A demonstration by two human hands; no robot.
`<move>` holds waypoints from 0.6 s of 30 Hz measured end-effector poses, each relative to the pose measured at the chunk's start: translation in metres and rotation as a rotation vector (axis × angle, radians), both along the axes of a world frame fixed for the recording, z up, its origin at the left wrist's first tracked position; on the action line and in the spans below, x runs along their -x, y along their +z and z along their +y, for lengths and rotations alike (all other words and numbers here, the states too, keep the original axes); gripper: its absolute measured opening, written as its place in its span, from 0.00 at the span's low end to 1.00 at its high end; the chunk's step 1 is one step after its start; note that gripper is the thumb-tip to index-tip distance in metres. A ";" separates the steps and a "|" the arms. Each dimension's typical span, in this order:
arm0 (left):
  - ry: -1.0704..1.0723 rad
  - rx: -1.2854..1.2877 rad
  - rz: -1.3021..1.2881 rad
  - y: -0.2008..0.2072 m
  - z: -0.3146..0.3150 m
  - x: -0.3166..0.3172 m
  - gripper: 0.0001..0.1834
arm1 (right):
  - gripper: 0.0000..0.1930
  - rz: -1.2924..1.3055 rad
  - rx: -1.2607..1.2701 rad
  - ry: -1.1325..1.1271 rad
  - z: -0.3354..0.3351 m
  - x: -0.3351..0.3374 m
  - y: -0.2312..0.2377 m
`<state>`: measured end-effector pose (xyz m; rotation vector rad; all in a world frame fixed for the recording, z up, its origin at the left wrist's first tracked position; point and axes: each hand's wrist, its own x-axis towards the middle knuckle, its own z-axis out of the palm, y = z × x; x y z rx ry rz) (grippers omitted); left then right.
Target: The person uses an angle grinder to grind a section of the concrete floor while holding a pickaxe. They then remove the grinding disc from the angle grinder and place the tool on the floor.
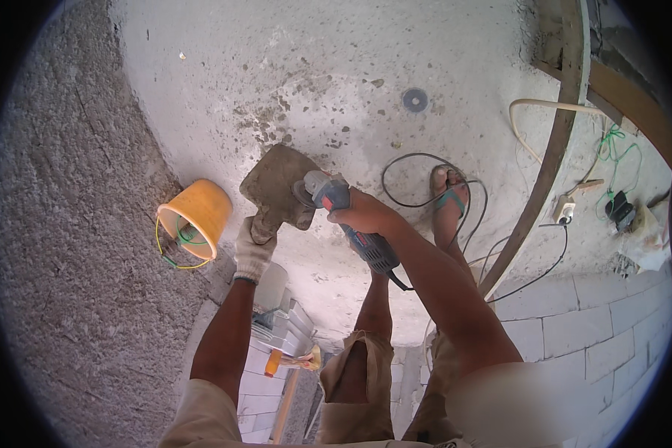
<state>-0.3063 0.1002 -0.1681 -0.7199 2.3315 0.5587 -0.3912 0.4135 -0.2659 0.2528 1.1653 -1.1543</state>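
Note:
My left hand (254, 250), in a white knit glove, is closed around the neck of a dirty brown shovel head (278, 179). Its flat blade points away from me over the concrete floor. In my bare right hand (367, 212) is a blue and grey angle grinder (372, 250), gripped near its silver gear head. The grinder's disc (302, 195) meets the right side of the blade or sits just over it; whether they touch I cannot tell. From the grinder's rear, a black cord (400, 282) runs off beside my leg.
An orange bucket (210, 207) with a wire handle lies tipped at left. A loose grey disc (415, 100) rests on the floor ahead. Black cable (425, 155) loops around my sandalled foot (449, 196). A wooden strip (546, 166) and a white power socket (565, 210) are at right.

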 end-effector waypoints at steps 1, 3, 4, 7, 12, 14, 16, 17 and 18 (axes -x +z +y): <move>0.010 -0.013 0.011 0.001 -0.002 -0.001 0.22 | 0.37 -0.004 -0.006 0.011 -0.003 0.004 0.002; 0.029 -0.041 0.032 0.003 -0.004 -0.004 0.22 | 0.39 0.020 0.035 0.027 0.005 0.003 0.010; 0.032 -0.015 0.018 0.002 -0.006 -0.005 0.22 | 0.40 0.039 0.055 0.034 0.009 0.002 0.013; 0.043 0.008 -0.005 0.001 -0.005 -0.008 0.23 | 0.41 0.001 0.037 -0.004 0.021 -0.028 0.012; 0.044 0.044 0.030 -0.001 -0.015 -0.015 0.23 | 0.43 0.073 0.008 0.029 0.000 -0.029 -0.027; -0.031 0.043 0.044 -0.005 -0.006 -0.007 0.23 | 0.43 0.049 -0.001 0.038 -0.003 -0.016 -0.042; -0.042 0.002 0.063 -0.004 -0.004 -0.006 0.23 | 0.43 0.013 -0.026 0.062 -0.008 -0.005 -0.047; -0.010 -0.032 0.082 -0.005 -0.011 -0.011 0.23 | 0.43 0.015 -0.009 0.077 -0.010 -0.004 -0.044; 0.020 -0.067 0.102 -0.005 -0.018 -0.016 0.23 | 0.42 0.017 0.006 0.092 -0.011 -0.004 -0.040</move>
